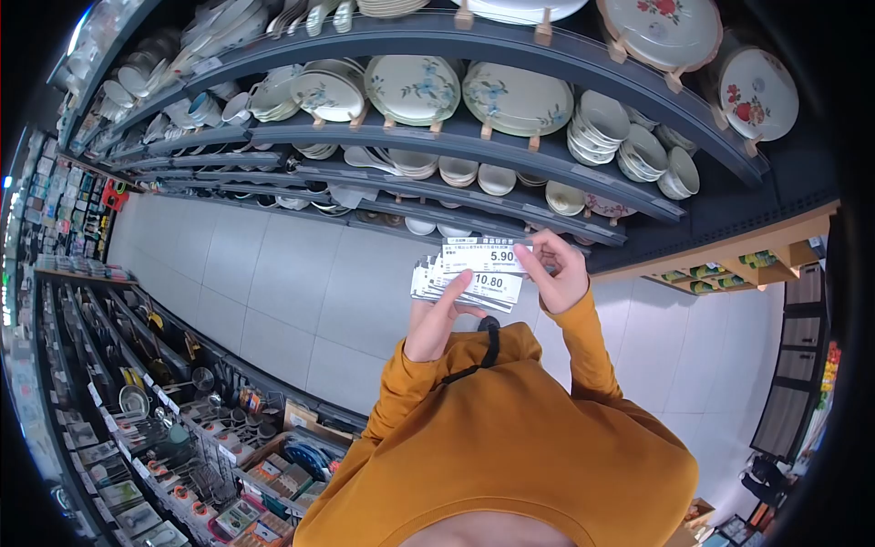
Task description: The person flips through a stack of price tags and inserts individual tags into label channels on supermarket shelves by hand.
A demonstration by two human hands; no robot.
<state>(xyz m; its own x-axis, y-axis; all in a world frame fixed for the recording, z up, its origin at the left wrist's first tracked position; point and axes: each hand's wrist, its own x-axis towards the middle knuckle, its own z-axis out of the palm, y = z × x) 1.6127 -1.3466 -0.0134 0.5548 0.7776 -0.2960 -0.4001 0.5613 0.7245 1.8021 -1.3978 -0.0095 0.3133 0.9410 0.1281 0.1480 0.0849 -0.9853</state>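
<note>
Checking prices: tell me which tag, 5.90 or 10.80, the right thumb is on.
The 5.90 tag, the higher one: the right hand has its thumb there. The left hand has its on the 10.80 tag.

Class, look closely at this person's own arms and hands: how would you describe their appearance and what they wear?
The left sleeve and right sleeve are long, mustard-coloured and creased, without visible markings. The left hand and right hand are ungloved.

I see white price tags (481, 264) with black print, a mustard sweatshirt (510, 438), dark grey shelves (419, 29), blue-flowered pale plates (413, 89).
</note>
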